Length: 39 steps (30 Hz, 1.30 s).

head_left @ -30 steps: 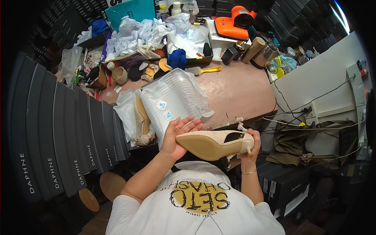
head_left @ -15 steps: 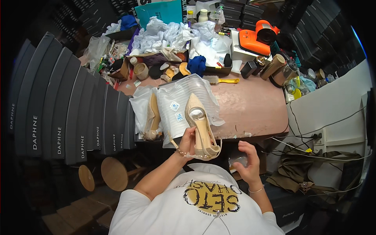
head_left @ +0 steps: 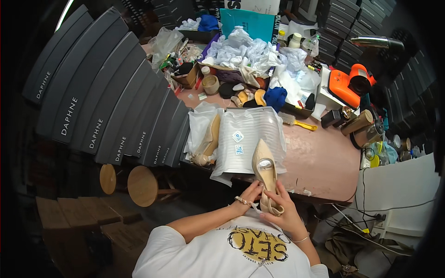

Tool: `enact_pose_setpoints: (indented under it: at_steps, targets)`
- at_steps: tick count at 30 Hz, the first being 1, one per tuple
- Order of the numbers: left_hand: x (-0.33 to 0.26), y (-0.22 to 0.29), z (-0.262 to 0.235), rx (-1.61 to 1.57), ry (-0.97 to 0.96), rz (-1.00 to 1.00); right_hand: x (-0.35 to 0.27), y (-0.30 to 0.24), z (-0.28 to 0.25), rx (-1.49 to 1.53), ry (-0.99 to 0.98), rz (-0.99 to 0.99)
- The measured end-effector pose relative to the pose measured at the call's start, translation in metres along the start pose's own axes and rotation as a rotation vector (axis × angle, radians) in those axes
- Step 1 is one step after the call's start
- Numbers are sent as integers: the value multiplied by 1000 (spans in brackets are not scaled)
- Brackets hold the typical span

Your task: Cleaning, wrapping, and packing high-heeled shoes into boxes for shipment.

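A beige pointed-toe shoe [head_left: 261, 155] with an ankle strap is held between my two hands, its toe pointing away from me and silvery stuffing inside the toe. My left hand [head_left: 250, 197] grips its left side near the heel. Around the right side and heel strap curl the fingers of my right hand [head_left: 285, 211]. The matching shoe [head_left: 208, 139] lies on its side in white tissue within a shoe box [head_left: 185, 162]. Beside it, a white translucent wrapping sheet [head_left: 250, 125] with two small stickers covers the rest of the box.
Dark grey shoe boxes [head_left: 106, 83] stand stacked along the left. On the pink table [head_left: 320, 157] lies a yellow-handled brush [head_left: 305, 125]. Behind are trays of crumpled tissue [head_left: 245, 53], a jar [head_left: 210, 85] and an orange device [head_left: 345, 88]. Cables [head_left: 364, 194] hang at the right.
My right hand has come in from the right and closed on the shoe, which my left hand held alone before. The whole view has shifted, with the table now farther right and lower.
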<state>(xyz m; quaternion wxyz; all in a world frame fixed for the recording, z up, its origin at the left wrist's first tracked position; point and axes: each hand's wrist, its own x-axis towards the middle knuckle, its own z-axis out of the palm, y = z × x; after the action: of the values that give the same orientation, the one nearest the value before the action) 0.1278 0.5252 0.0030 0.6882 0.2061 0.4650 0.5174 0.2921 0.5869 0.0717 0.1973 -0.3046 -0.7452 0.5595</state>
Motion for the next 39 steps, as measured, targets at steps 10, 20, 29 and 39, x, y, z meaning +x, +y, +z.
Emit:
enact_pose_setpoints:
  at_steps: [10, 20, 29, 39]
  targets:
    - [132, 181, -241, 1484, 762, 744, 46, -12, 18, 778, 316, 237]
    - [216, 214, -328, 1737, 716, 94, 75, 10, 49, 1501, 443, 219]
    - [105, 285, -180, 748, 630, 790, 94, 39, 24, 1946, 416, 155]
    - [157, 213, -78, 720, 505, 750, 64, 44, -35, 1611, 256, 101]
